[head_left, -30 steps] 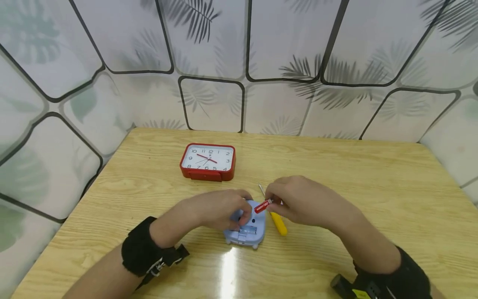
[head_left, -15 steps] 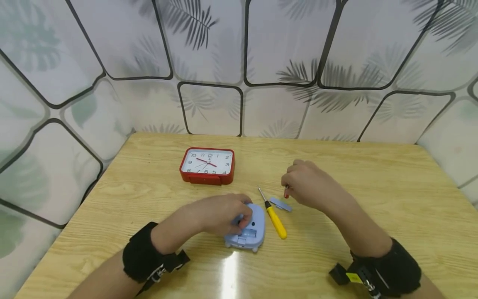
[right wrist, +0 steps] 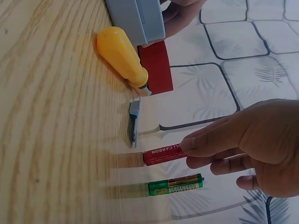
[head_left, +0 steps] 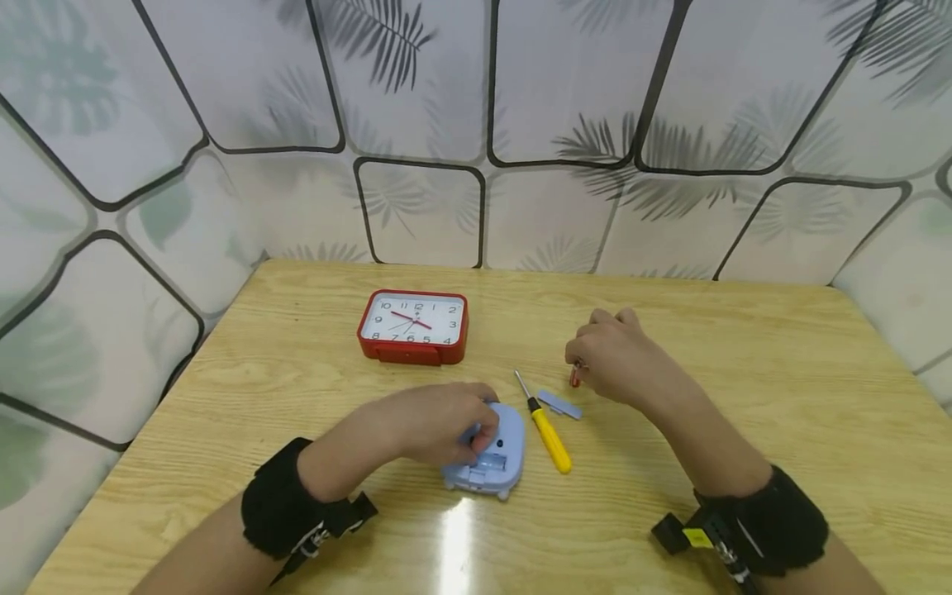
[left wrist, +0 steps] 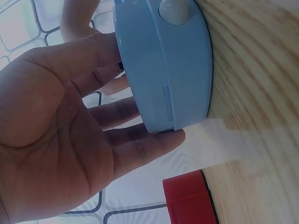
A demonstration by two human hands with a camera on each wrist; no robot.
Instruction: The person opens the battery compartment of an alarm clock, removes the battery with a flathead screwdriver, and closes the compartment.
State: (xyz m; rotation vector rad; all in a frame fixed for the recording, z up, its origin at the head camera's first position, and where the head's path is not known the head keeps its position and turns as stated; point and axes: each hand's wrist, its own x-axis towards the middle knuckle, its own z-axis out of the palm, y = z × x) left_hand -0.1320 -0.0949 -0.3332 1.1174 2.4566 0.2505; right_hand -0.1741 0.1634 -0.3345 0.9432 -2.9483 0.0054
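My left hand [head_left: 439,421] holds a light blue clock [head_left: 511,434] that lies on the table, back face up, with a battery slot showing in it. In the left wrist view, the fingers reach round the clock body [left wrist: 187,70]. Farther right, my right hand [head_left: 613,359] pinches a red battery [right wrist: 164,154] between thumb and fingertips. The battery is upright, its lower end at the tabletop. Beside it a green battery [right wrist: 175,185] stands on end; in the head view the right hand hides it.
A yellow-handled screwdriver [head_left: 550,438] lies right of the blue clock. Next to its shaft is a small blue cover piece [head_left: 559,405]. The red clock [head_left: 413,326] stands behind the left hand, face tilted up. A patterned backdrop [head_left: 550,215] rises behind the table.
My right hand has carried the red battery from above the blue clock to the right and back, down to the table. The cover piece has come into sight. The left hand stays on the clock.
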